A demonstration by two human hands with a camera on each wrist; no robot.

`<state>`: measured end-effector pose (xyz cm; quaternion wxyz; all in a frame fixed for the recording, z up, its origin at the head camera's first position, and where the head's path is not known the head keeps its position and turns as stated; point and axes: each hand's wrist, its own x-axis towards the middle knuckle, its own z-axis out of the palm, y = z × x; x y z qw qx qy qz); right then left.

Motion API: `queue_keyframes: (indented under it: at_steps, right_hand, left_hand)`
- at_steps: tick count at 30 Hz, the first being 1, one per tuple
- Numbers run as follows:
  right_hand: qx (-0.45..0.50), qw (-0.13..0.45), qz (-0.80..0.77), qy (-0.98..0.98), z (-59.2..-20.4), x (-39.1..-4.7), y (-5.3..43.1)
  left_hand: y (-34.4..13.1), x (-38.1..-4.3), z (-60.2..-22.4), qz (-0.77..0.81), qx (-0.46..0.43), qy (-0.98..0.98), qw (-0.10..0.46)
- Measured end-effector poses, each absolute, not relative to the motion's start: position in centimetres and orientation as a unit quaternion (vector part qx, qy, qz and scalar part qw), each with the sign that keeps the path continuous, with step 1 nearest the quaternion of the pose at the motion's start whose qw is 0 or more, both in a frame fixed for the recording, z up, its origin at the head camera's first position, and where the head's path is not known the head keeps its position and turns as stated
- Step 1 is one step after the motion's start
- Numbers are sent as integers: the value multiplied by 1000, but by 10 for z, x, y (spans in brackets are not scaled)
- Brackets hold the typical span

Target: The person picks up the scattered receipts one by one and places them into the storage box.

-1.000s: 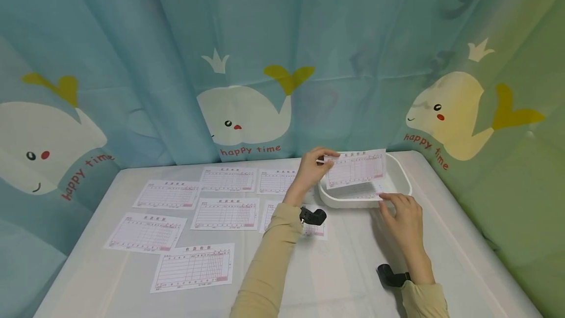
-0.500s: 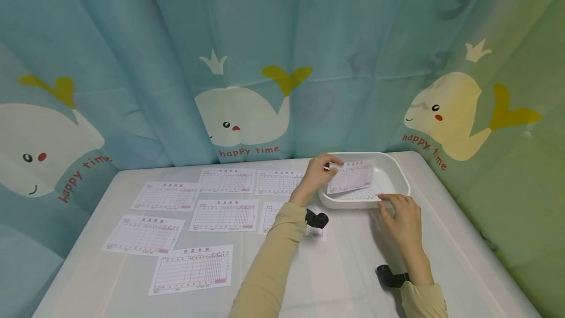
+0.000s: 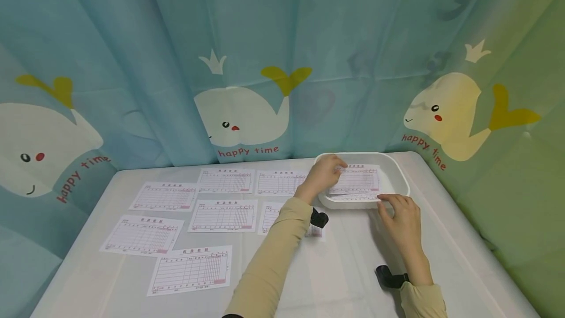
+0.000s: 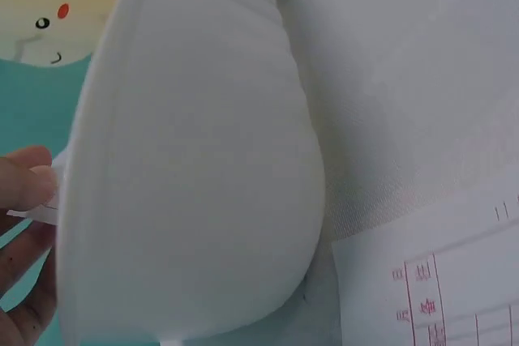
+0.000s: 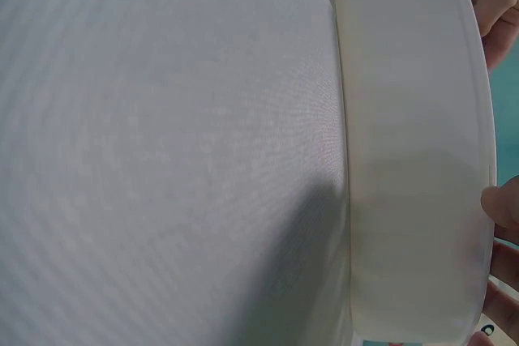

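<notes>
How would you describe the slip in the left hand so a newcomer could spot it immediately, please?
On the white table, find the white tray at the far right. There, the left hand pinches a printed slip by its left side. Unlike the loose slips outside, it is in the tray, covering most of the lower slip there.

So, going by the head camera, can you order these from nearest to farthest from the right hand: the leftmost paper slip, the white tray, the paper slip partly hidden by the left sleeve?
From the right hand:
1. White tray: the hand touches its near rim.
2. Partly hidden paper slip: leftward, behind the left sleeve.
3. Leftmost paper slip: far left.
</notes>
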<state>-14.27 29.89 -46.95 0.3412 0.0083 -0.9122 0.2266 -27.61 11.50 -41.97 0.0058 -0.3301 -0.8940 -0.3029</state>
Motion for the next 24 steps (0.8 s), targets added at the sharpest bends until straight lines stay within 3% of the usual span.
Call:
queue_keyframes:
  at_steps: [13, 24]
  right_hand:
    - [7, 339, 227, -913, -471, -143, 298]
    - [4, 334, 229, -914, -470, -143, 300]
  left_hand:
    - [114, -272, -428, -280, -325, -903, 6]
    - [108, -269, -428, -272, -351, -895, 48]
